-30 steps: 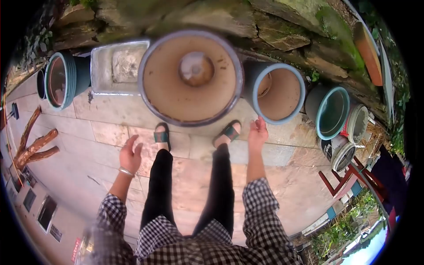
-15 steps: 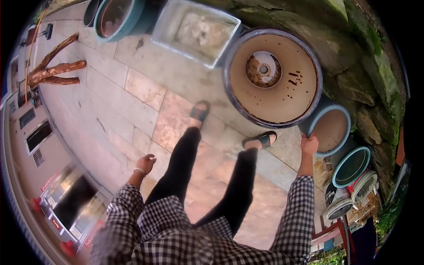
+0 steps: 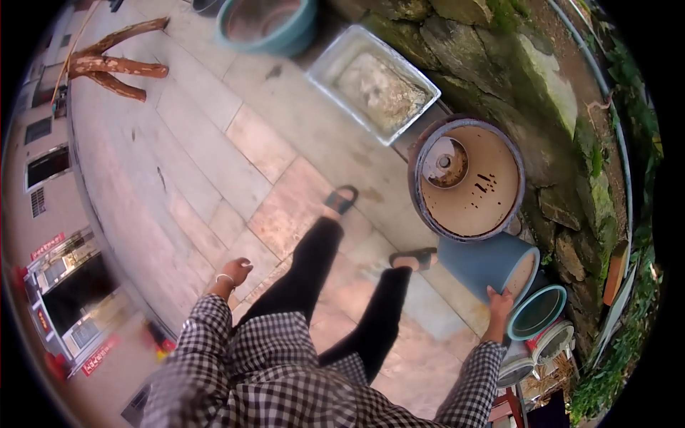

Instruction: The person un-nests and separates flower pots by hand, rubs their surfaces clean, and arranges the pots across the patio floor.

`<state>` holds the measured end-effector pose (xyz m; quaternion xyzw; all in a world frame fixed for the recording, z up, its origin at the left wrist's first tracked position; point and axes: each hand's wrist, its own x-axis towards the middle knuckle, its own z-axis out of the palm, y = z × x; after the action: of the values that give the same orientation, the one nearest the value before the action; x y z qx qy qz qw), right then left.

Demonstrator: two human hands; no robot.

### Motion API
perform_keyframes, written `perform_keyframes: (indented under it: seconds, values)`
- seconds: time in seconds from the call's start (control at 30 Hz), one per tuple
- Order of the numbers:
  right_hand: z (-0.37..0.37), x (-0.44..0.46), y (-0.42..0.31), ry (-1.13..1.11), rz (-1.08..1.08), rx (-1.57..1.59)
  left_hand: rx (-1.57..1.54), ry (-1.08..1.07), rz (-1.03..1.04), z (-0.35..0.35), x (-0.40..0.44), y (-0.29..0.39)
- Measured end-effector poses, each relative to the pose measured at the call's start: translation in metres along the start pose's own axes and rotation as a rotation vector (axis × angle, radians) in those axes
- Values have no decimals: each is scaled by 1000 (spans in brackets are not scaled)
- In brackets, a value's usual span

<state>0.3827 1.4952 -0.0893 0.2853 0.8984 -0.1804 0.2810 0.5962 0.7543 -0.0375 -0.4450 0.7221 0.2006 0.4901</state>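
My right hand [image 3: 501, 302] grips the rim of a tall blue-grey pot [image 3: 477, 265], which tilts with its opening toward the lower right. Touching or close beside that pot is a large brown-rimmed pot [image 3: 467, 203] with a cream inside and dark specks. Away from any object, my left hand [image 3: 234, 273] hangs over the paving at the left, a bracelet on its wrist. Its fingers are curled, and whether anything is in them is too small to tell.
A rectangular basin [image 3: 374, 84] and stacked teal pots [image 3: 267, 27] stand along the mossy stone wall [image 3: 492, 78]. A green-rimmed pot [image 3: 536, 312] and buckets are at the lower right. A forked log [image 3: 118, 65] lies at the upper left.
My right hand has reached the blue-grey pot and taken its rim. The pot has tipped, its side now showing. The view has turned, and my left hand's fingers have curled in.
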Motion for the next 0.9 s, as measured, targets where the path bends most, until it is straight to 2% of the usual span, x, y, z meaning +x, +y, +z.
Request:
perform_keyframes:
  seconds: [0.03, 0.1, 0.13, 0.2, 0.27, 0.3, 0.43, 0.47, 0.5, 0.53, 0.6, 0.67, 0.7, 0.73, 0.8, 0.87, 0.9]
  values:
    - [-2, -27, -13, 19, 51, -78, -21, -18, 13, -8, 7, 8]
    - [19, -60, -2, 50, -29, -123, -86, 37, 144, -26, 33, 17]
    - [33, -76, 5, 53, -42, -24, -115, 61, 213, -37, 46, 23]
    - [54, -106, 8, 60, -72, 171, -123, 45, 195, -83, 54, 42]
    - [68, -134, -4, 31, 10, 139, -171, 69, 215, -124, 63, 44]
    - [76, -145, -15, 15, 46, 124, -114, 115, 253, -143, 71, 33]
    - [99, -202, -82, 16, 243, 295, -116, 217, 149, -204, 71, -38]
    - [117, -208, -74, -4, 161, 269, -58, 236, 140, -212, 67, -66]
    - [146, -210, -44, -22, 74, 242, -85, 231, 81, -214, 60, -92]
    - [146, -219, -63, -40, 117, 210, -118, 228, 24, -213, 54, -122]
    - [151, -233, -96, -59, 170, 235, 21, 240, 67, -197, 62, -200]
    - [161, -248, -113, -59, 202, 354, -53, 130, -40, -184, 41, -228]
    - [168, -257, -122, -68, 185, 543, -60, 84, -83, -178, 36, -232]
    - [181, -268, -124, -66, 184, 455, -57, 33, -130, -175, 26, -237]
    - [200, -279, -135, -44, 177, 284, 78, 104, 62, -167, 35, -248]
    - [204, -293, -160, -86, 121, 195, 138, 194, 167, -173, 15, -194]
    - [205, -311, -175, -122, 99, 141, 22, 179, 221, -171, 25, -180]
